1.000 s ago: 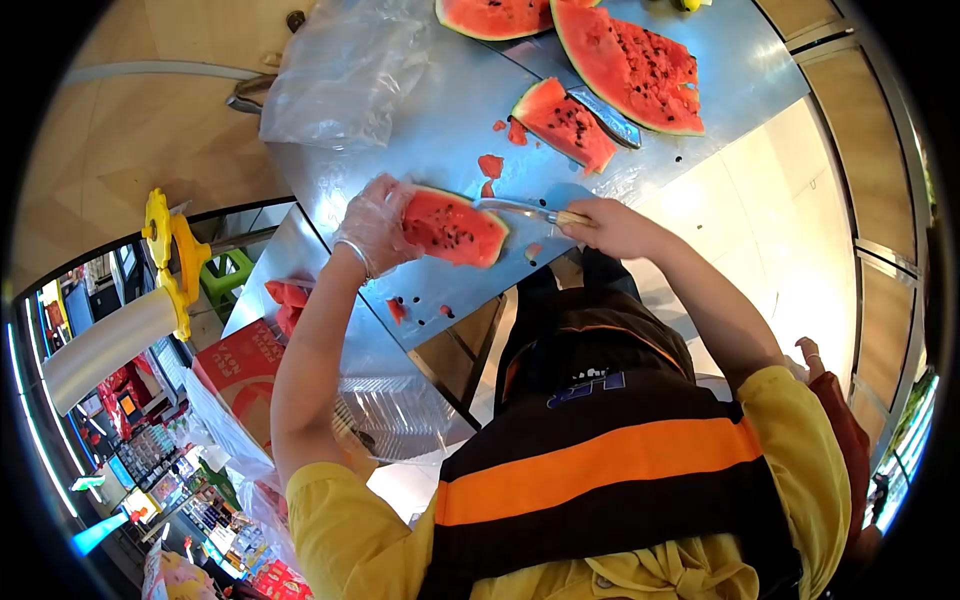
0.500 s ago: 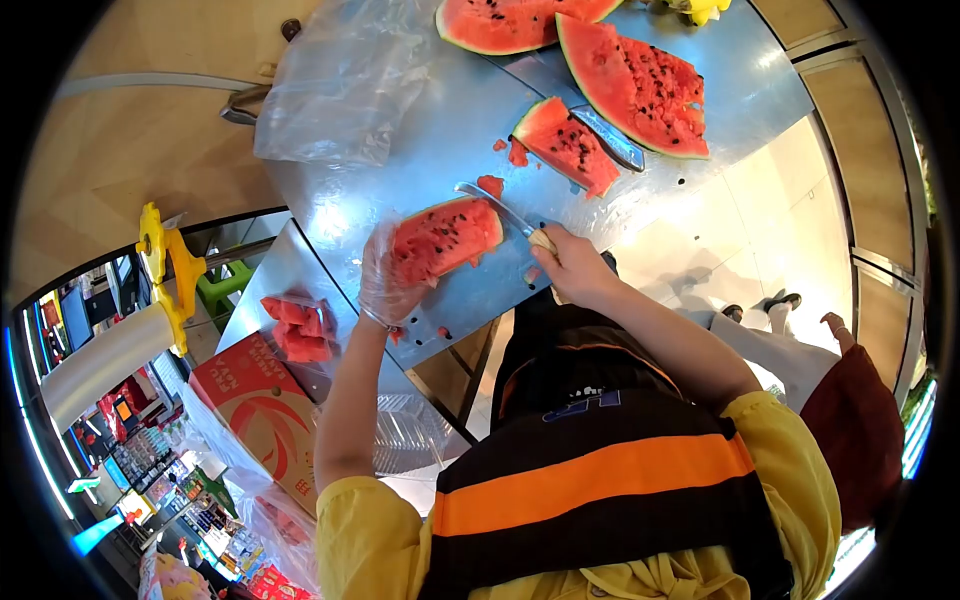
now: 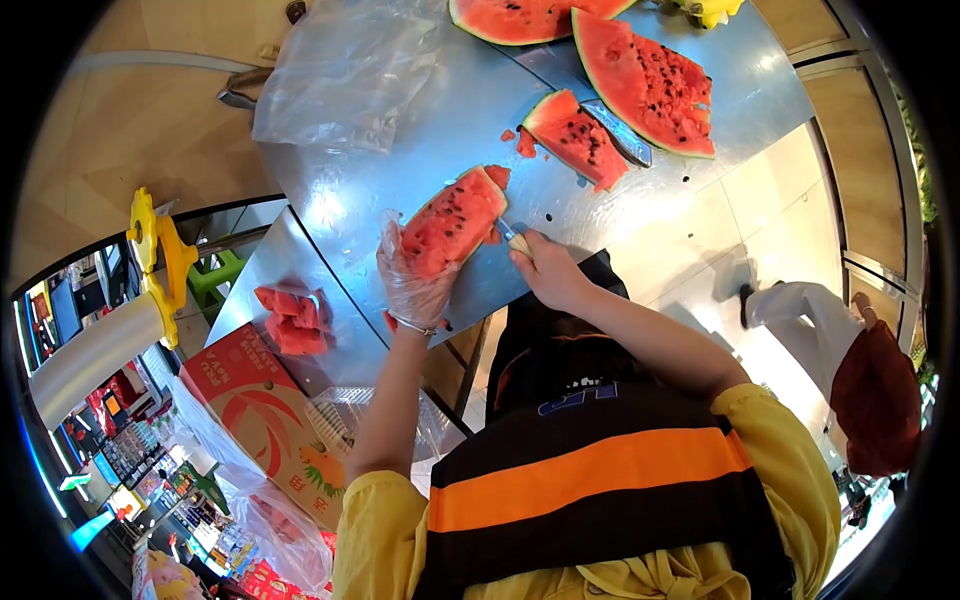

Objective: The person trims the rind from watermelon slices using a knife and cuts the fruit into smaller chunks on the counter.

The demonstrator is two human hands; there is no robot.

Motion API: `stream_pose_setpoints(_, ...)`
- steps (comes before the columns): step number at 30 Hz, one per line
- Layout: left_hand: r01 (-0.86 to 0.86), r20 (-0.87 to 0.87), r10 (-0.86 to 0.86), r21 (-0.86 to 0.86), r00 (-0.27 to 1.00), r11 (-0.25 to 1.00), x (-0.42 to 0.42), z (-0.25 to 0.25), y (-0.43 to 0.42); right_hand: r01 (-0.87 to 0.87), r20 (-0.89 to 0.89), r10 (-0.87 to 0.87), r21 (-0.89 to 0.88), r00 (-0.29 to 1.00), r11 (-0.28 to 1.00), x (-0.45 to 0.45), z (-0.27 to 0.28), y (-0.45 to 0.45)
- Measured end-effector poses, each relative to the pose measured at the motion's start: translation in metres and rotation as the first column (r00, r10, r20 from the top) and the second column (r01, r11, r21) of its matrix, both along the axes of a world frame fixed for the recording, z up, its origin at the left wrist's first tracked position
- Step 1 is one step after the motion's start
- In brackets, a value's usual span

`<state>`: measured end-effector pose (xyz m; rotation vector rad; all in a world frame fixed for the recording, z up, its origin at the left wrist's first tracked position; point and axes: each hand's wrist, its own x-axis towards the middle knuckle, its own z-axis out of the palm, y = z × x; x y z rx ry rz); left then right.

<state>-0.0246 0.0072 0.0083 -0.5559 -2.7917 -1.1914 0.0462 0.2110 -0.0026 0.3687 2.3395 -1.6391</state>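
Note:
My left hand, in a clear plastic glove, is closed round the near end of a watermelon piece with red flesh and dark seeds. The piece is tilted just above the metal table. My bare right hand grips the wooden handle of a knife. The knife's blade is mostly hidden at the right side of the piece. A smaller watermelon chunk lies further off, beside a large knife with a broad blade. Behind it rests a big watermelon wedge.
Another watermelon slab lies at the far edge. A clear plastic bag spreads at the back left. Cut watermelon pieces sit left, near a red cardboard box and a clear plastic container. Another person is at the right.
The watermelon piece has turned to stand more steeply, its far end now higher. My right hand has moved slightly left, and the blade has gone from above the piece to its right side.

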Motion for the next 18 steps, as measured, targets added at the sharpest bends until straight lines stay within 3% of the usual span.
stream_pose_setpoints(4, -0.209, 0.067, 0.209, -0.011, 0.976, 0.978, 0.019, 0.007, 0.022, 0.004, 0.075, 0.003, -0.099, 0.997, 0.995, -0.001, 0.007, -0.004)
stream_pose_setpoints(8, -0.345, 0.129, 0.333, 0.079, 0.934, 0.935, 0.035, 0.003, 0.045, -0.099, 0.175, 0.104, -0.035, 0.979, 0.994, 0.004, 0.005, -0.012)
stream_pose_setpoints(10, -0.425, -0.007, 0.436, 0.206, 0.9, 0.881, 0.032, 0.001, 0.057, -0.138, -0.013, 0.139, 0.081, 0.99, 0.987, 0.015, -0.003, -0.028)
stream_pose_setpoints(11, -0.424, -0.009, 0.436, 0.209, 0.9, 0.881, 0.033, -0.001, 0.06, -0.137, -0.015, 0.139, 0.084, 0.99, 0.987, 0.02, -0.008, -0.026)
stream_pose_setpoints(13, -0.451, 0.252, 0.375, 0.477, 0.892, 0.754, 0.035, -0.001, 0.061, -0.158, 0.045, 0.155, 0.058, 0.987, 0.986, 0.028, -0.001, -0.015)
stream_pose_setpoints(14, -0.449, 0.252, 0.372, 0.475, 0.893, 0.757, 0.037, 0.001, 0.059, -0.154, 0.046, 0.151, 0.055, 0.987, 0.987, 0.03, 0.003, -0.011)
stream_pose_setpoints(16, -0.427, -0.037, 0.431, 0.084, 0.902, 0.9, 0.038, 0.014, 0.06, -0.216, 0.111, 0.224, -0.082, 0.968, 0.973, 0.032, 0.007, -0.003)
stream_pose_setpoints(18, -0.415, -0.085, 0.417, 0.046, 0.905, 0.909, 0.038, 0.013, 0.058, -0.233, 0.104, 0.241, -0.086, 0.965, 0.969, 0.031, -0.002, -0.01)
